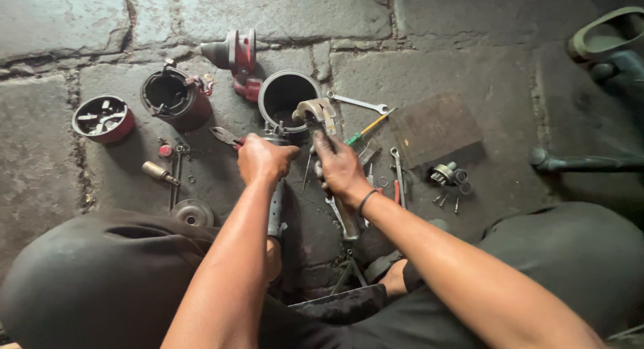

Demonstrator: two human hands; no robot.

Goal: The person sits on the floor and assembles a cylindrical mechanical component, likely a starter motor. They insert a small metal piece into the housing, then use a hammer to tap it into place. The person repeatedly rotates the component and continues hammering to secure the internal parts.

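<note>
My left hand (pixel 263 158) is closed around the top of an upright metal shaft (pixel 276 211) that stands on the stone floor between my knees. My right hand (pixel 341 166) grips the handle of a worn hammer (pixel 315 114), its head raised just above and right of the shaft's top. A dark band circles my right wrist. Just beyond both hands lies an open black cylindrical housing (pixel 287 94).
Parts lie on the stone floor (pixel 67 27): a red motor end piece (pixel 236 57), a dark red housing (pixel 176 97), a red cap (pixel 102 118), a wrench (pixel 359 104), a screwdriver (pixel 369 127), pliers (pixel 225 137), small bolts (pixel 448 200), a pulley (pixel 192 213). A green chair stands at the right (pixel 604 37).
</note>
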